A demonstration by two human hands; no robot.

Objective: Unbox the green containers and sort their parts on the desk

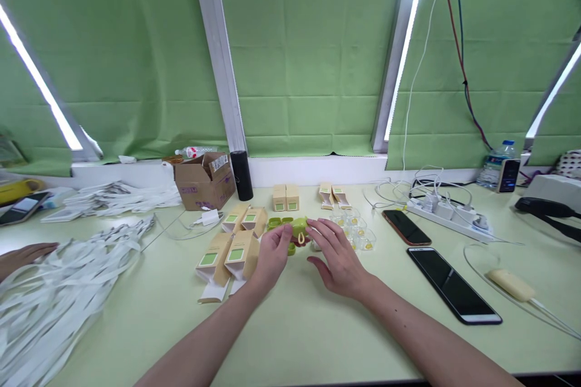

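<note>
My left hand [275,254] is closed on a small rounded green case [298,227] with a cream loop at its front. From the other side, my right hand [338,254] reaches to the case with fingers stretched out, fingertips at its edge and thumb held apart. Part of the case is hidden by the fingers. Small green square pieces [275,223] lie just behind my left hand. Clear plastic cups with yellow centres [365,240] stand behind my right hand, partly covered by it. Left of my left hand are tan paper boxes [242,252] with open flaps.
More tan boxes [285,198] stand farther back, near a cardboard carton [205,181] and a black cylinder [241,175]. White straps [77,296] cover the left, beside another person's hand [27,257]. Phones [454,284], a power strip [447,214] and cables lie right.
</note>
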